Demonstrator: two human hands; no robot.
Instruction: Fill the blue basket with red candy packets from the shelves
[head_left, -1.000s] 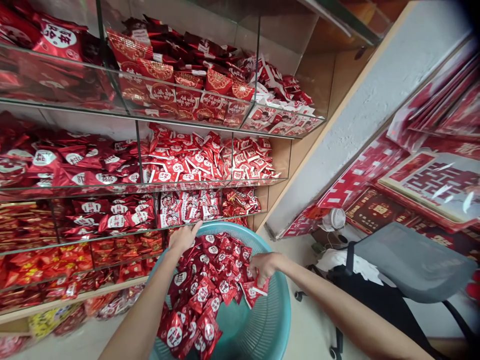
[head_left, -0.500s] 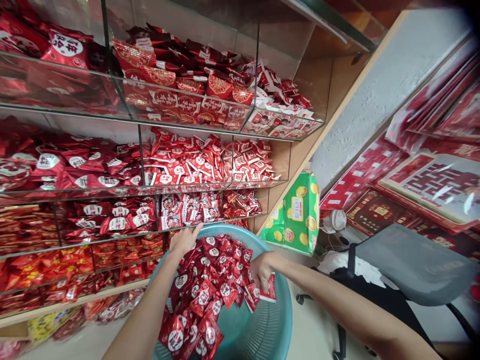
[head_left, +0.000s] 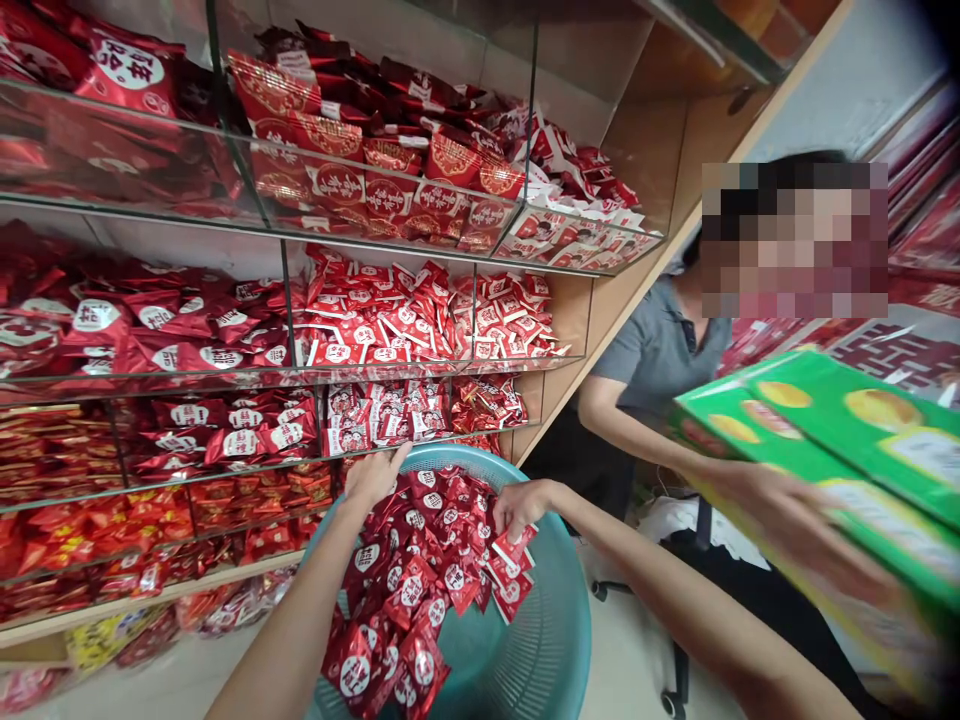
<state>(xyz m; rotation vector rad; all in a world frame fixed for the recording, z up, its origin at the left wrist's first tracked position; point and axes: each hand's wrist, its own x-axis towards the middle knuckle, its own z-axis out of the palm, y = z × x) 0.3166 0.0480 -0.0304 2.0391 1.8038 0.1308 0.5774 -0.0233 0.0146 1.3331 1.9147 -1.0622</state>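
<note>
A teal plastic basket (head_left: 574,640) holds a heap of small red candy packets (head_left: 420,590) with white labels. My left hand (head_left: 375,475) is closed on the basket's far-left rim, just below the lowest shelf edges; its fingertips are partly hidden. Over the right side of the heap, my right hand (head_left: 519,508) pinches a red-and-white candy packet (head_left: 513,548) between thumb and fingers. More packets lie directly under that hand. The teal bottom of the basket shows at the front.
Glass-fronted shelves (head_left: 390,375) full of red packets rise at the left and ahead. On the right another person (head_left: 645,345) carries a large green box (head_left: 810,430) close by. A black office chair (head_left: 679,660) stands below it. Bagged goods (head_left: 112,640) lie under the shelves.
The other person has come in at the right and lifted the green box from beside the shelf. My right hand has shifted slightly up and left; my left hand stays at the rim.
</note>
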